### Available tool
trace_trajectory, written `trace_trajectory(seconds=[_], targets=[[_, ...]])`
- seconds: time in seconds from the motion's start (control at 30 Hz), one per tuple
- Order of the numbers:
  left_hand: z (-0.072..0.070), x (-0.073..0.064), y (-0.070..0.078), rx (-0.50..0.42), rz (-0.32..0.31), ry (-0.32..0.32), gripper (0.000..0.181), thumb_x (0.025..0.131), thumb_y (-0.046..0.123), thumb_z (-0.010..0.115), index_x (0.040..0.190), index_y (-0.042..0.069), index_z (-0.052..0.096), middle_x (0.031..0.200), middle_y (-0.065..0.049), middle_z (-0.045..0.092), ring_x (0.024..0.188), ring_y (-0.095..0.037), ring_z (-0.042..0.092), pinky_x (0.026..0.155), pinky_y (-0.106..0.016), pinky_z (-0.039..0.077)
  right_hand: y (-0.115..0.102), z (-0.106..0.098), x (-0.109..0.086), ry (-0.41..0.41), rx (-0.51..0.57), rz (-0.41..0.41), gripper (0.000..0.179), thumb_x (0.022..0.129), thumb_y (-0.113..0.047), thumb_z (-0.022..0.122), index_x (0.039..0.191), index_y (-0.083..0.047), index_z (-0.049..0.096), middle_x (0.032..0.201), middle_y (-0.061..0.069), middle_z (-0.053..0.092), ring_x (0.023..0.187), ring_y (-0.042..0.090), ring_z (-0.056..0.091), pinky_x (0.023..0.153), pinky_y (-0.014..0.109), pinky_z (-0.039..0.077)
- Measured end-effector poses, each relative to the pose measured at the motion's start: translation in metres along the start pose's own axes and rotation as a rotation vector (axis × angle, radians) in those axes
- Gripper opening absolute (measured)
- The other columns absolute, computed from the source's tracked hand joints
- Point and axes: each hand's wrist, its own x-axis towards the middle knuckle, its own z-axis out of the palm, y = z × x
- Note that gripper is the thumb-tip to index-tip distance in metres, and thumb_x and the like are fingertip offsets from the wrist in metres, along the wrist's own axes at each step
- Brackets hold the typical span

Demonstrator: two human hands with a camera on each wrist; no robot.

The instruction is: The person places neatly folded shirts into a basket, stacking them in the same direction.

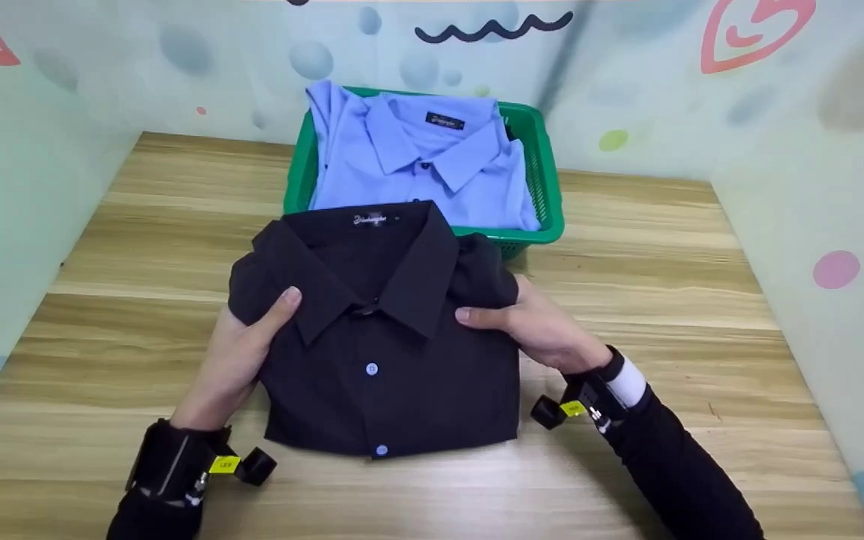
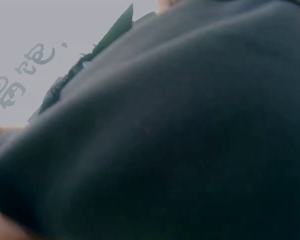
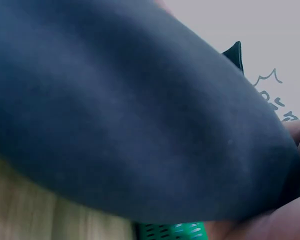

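A folded black shirt (image 1: 432, 390) with pale buttons is held between both hands, collar toward the far side. My left hand (image 1: 241, 352) grips its left side, thumb on top beside the collar and fingers hidden beneath. On the opposite side my right hand (image 1: 544, 330) holds it the same way, thumb lying on the front. Dark cloth (image 2: 165, 125) fills most of the left wrist view. In the right wrist view the shirt's underside (image 3: 140, 115) bulges down above the wooden surface.
Behind the black shirt stands a green basket (image 1: 548, 187) with a folded light blue shirt (image 1: 409, 184) in it. The black shirt's collar overlaps the basket's near rim in the head view. Patterned walls border the wooden table (image 1: 664, 300) at the back and sides.
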Motion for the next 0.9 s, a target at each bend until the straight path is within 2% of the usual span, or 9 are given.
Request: trace_trajectory(seconds=[0.4, 0.57, 0.67, 0.8, 0.9], targets=[[0.006, -0.003, -0.003, -0.072, 0.036, 0.045, 0.063, 0.095, 0.021, 0.068, 0.147, 0.007, 0.035, 0.142, -0.012, 0.047, 0.127, -0.023, 0.047, 0.106, -0.031, 0.037, -0.012, -0.002, -0.009, 0.007, -0.086, -0.012, 0.059, 0.085, -0.004, 0.076, 0.135, 0.001, 0.047, 0.132, 0.014, 0.054, 0.118, 0.027, 0.054, 0.102, 0.040, 0.042], [0.009, -0.004, -0.005, -0.098, 0.067, 0.073, 0.061, 0.095, 0.017, 0.068, 0.146, 0.007, 0.036, 0.142, -0.013, 0.048, 0.127, -0.024, 0.047, 0.107, -0.032, 0.036, -0.016, -0.006, -0.011, 0.011, -0.090, -0.035, 0.068, 0.084, -0.004, 0.077, 0.141, -0.003, 0.041, 0.138, 0.011, 0.051, 0.123, 0.026, 0.050, 0.105, 0.040, 0.038], [0.012, -0.002, -0.006, -0.098, 0.097, 0.086, 0.061, 0.094, 0.016, 0.069, 0.146, 0.006, 0.037, 0.141, -0.012, 0.048, 0.127, -0.024, 0.047, 0.107, -0.033, 0.035, -0.018, -0.009, -0.012, 0.014, -0.071, -0.059, 0.074, 0.084, -0.003, 0.077, 0.146, -0.006, 0.036, 0.142, 0.010, 0.048, 0.127, 0.025, 0.048, 0.107, 0.040, 0.036], [0.015, 0.003, -0.005, -0.088, 0.118, 0.103, 0.061, 0.093, 0.018, 0.071, 0.145, 0.006, 0.041, 0.140, -0.012, 0.050, 0.127, -0.024, 0.047, 0.108, -0.032, 0.035, -0.021, -0.012, -0.012, 0.019, -0.057, -0.082, 0.071, 0.086, -0.002, 0.075, 0.145, -0.006, 0.036, 0.141, 0.011, 0.048, 0.127, 0.026, 0.048, 0.107, 0.040, 0.036], [0.017, 0.007, -0.002, -0.037, 0.122, 0.105, 0.062, 0.092, 0.021, 0.072, 0.144, 0.006, 0.041, 0.139, -0.011, 0.051, 0.126, -0.023, 0.048, 0.107, -0.032, 0.035, -0.022, -0.015, -0.012, 0.017, -0.039, -0.102, 0.067, 0.087, -0.001, 0.073, 0.144, -0.004, 0.038, 0.139, 0.013, 0.050, 0.126, 0.027, 0.049, 0.106, 0.041, 0.037]])
